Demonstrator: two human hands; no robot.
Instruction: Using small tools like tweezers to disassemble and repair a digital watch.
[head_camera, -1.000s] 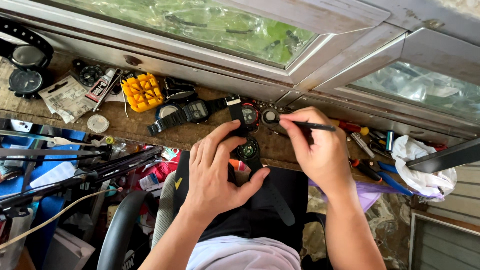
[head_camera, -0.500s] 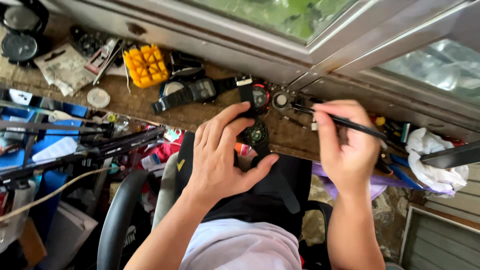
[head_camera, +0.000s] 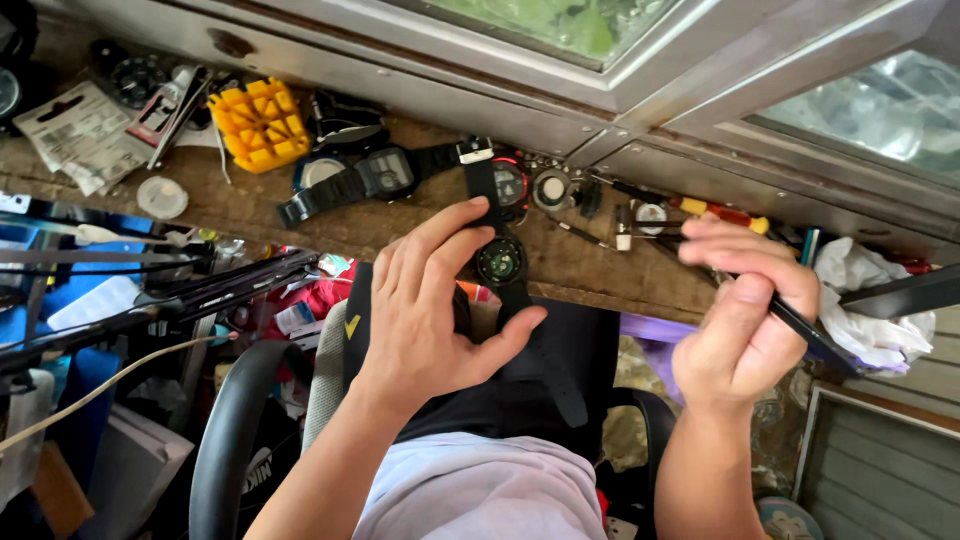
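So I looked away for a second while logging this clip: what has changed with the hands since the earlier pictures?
The right hand has drawn back with its thin black tool, from the small parts on the wooden ledge toward the person's right and lower. The left hand stays on the open black watch, thumb under the strap. The second black watch and the yellow block lie as before.

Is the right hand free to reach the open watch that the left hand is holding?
Probably yes: the right hand, gripping a thin dark tool, sits beside the watch in the left hand, with nothing between them.
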